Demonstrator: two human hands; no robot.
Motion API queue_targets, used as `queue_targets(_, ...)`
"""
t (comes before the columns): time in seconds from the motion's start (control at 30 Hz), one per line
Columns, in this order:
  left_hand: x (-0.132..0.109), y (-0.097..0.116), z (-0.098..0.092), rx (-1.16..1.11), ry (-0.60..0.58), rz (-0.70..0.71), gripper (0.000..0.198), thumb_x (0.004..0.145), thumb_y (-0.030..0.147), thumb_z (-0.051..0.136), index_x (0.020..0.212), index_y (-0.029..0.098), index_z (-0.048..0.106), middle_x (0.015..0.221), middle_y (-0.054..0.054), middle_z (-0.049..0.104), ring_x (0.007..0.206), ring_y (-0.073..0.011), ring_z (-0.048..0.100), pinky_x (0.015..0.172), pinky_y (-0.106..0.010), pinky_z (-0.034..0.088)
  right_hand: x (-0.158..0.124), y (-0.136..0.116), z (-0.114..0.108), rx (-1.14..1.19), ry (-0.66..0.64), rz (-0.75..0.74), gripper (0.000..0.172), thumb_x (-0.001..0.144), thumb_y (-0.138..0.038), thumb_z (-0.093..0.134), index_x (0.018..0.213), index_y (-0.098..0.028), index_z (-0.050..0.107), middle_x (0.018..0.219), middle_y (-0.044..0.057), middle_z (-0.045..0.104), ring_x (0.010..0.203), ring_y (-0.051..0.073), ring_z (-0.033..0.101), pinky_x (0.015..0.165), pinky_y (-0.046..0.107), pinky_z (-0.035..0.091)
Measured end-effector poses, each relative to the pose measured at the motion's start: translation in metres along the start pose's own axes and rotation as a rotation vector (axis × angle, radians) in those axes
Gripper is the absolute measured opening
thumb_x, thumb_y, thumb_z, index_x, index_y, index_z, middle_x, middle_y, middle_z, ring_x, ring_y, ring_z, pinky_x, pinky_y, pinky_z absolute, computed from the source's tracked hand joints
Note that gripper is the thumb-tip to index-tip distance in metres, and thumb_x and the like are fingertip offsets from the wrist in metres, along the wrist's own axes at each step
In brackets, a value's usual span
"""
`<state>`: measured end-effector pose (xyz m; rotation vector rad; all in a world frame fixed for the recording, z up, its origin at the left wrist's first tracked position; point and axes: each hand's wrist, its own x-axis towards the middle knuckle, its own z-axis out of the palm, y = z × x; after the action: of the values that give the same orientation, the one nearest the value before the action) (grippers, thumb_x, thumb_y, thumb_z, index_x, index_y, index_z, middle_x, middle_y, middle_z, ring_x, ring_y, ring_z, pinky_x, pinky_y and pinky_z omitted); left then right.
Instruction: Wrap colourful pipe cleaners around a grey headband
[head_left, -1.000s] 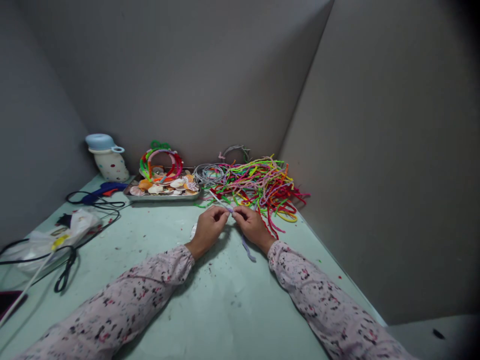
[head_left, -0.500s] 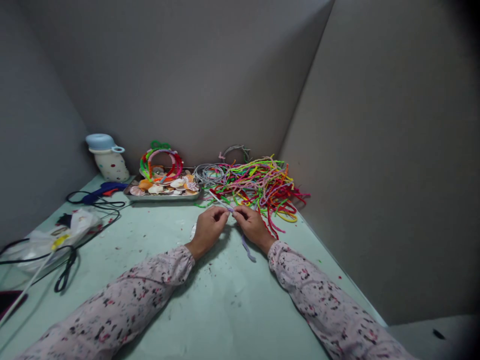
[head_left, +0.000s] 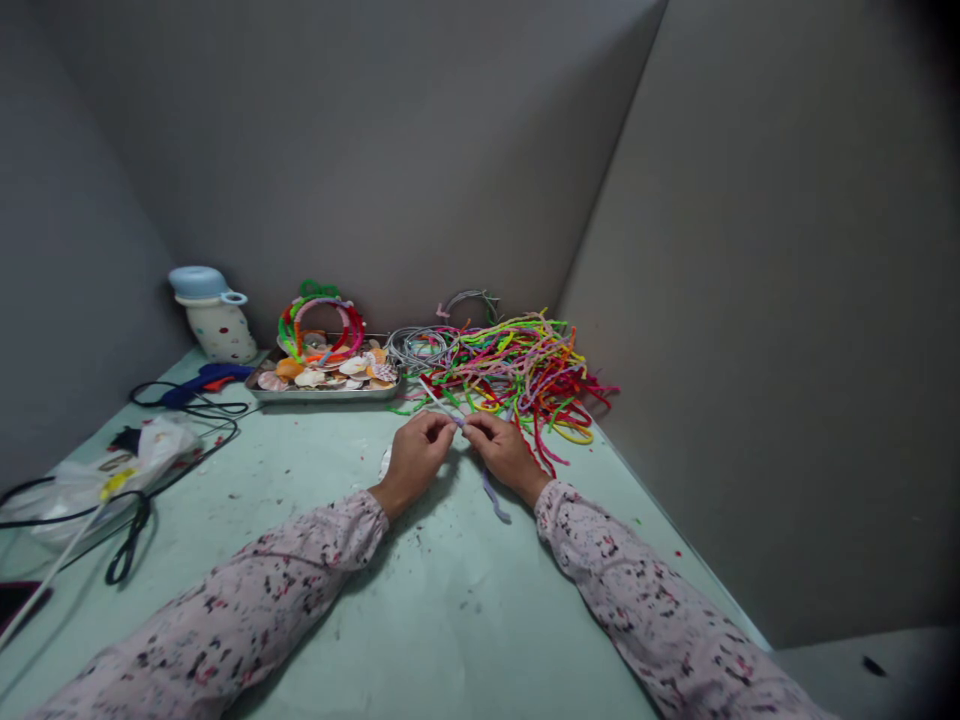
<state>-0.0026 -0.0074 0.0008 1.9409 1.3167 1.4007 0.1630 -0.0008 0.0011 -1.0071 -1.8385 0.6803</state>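
Note:
My left hand (head_left: 420, 450) is closed in a pinch around a thin pale grey wire (head_left: 438, 398), whose free end slants up and to the left. Against it, fingertips nearly touching, my right hand (head_left: 504, 452) pinches a lilac pipe cleaner (head_left: 492, 497). The pipe cleaner's loose tail hangs below the right hand onto the table. A bit of lilac shows between the fingertips, where it meets the wire; the fingers hide the exact join. Just beyond the hands lies a heap of coloured pipe cleaners (head_left: 540, 365), beside coils of grey wire (head_left: 416, 348).
A metal tray (head_left: 322, 396) of seashells (head_left: 352, 368) stands at the back, with pipe-cleaner-wrapped rings (head_left: 352, 325) on it. To the left are a bottle (head_left: 217, 325), a blue tool (head_left: 202, 383), black cable (head_left: 139, 540) and a plastic bag (head_left: 161, 450). Grey walls (head_left: 375, 150) enclose the table.
Both hands keep their pinch in almost the same place. The view has shifted very slightly; no other clear movement shows.

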Motion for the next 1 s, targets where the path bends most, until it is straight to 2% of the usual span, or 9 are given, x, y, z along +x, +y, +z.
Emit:
queue_targets(0.37, 0.0016, 0.0025, -0.0013, -0.064, -0.040, -0.130, 0.023, 0.083, 0.034, 0.054, 0.082, 0.016, 0.068, 0.075, -0.002, 0.066, 0.069, -0.0143, 0.057, 0.064, -0.025, 0.042, 0.0002, -0.0027, 0.0001, -0.020, 0.004, 0.005, 0.017, 0.088, -0.027, 0.051, 0.089, -0.018, 0.065, 0.081, 0.001, 0.063, 0.077, 0.015, 0.056, 0.072, 0.026, 0.042)
queue_targets(1.0, 0.0025, -0.0002, -0.0011, -0.060, -0.059, -0.145, 0.025, 0.083, 0.035, 0.053, 0.077, 0.016, 0.068, 0.071, -0.001, 0.065, 0.066, -0.0141, 0.056, 0.062, -0.024, 0.041, 0.0005, -0.0005, 0.0000, -0.025, -0.033, -0.012, 0.018, 0.087, -0.027, 0.051, 0.090, -0.018, 0.067, 0.083, 0.003, 0.065, 0.079, 0.016, 0.056, 0.075, 0.029, 0.043)
